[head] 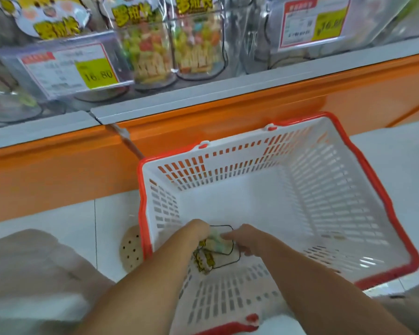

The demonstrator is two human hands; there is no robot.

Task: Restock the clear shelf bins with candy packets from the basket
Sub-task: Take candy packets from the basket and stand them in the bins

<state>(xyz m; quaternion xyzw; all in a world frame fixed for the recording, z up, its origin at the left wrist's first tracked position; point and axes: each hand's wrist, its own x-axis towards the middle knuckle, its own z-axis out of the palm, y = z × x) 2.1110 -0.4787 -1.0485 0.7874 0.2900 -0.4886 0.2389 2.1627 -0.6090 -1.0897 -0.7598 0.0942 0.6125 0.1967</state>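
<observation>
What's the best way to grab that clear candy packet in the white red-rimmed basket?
I'd come straight down through the open top; the walls of the white slotted basket with the red rim block the sides. Grip the clear black-edged candy packet by its far edge, where the left hand and right hand meet.

I read 16.80 on left price tag [68,68]; right tag [315,21] starts 16, rest blurred; packets [194,32] print illegible.
</observation>
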